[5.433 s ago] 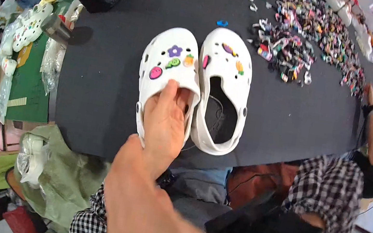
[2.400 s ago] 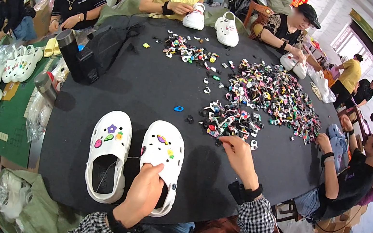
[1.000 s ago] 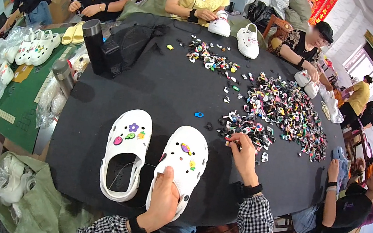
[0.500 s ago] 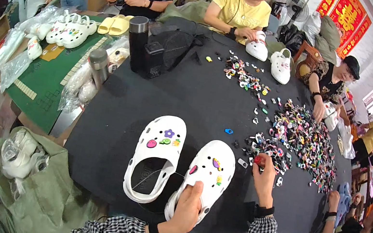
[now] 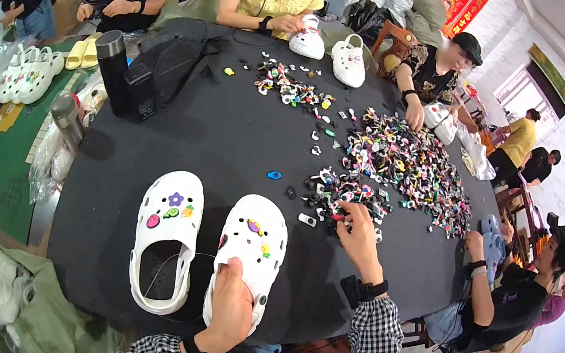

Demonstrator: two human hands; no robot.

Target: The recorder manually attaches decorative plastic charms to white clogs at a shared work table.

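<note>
Two white clogs lie side by side at the near edge of the black table. The left clog (image 5: 154, 204) carries a purple flower, a pink, a green and an orange charm. My left hand (image 5: 230, 309) grips the heel end of the right clog (image 5: 265, 227), thumb over its opening; this clog has a purple-and-yellow, a yellow and a partly hidden pink charm. My right hand (image 5: 361, 241) pinches a small red charm (image 5: 337, 218) at the near edge of the pile of mixed charms (image 5: 410, 163). A thin loop of thread or wire runs between the clogs.
A blue charm (image 5: 274, 174) lies beyond the clogs. At the left stand a dark tumbler (image 5: 110, 60), a steel flask (image 5: 67, 116) and a black bag (image 5: 175, 63). Co-workers sit around the table, some holding clogs. A green sack (image 5: 55, 303) is at the lower left.
The view has swung to the right, so the whole scene sits farther left. My left hand still grips the right clog; my right hand still pinches the red charm by the pile.
</note>
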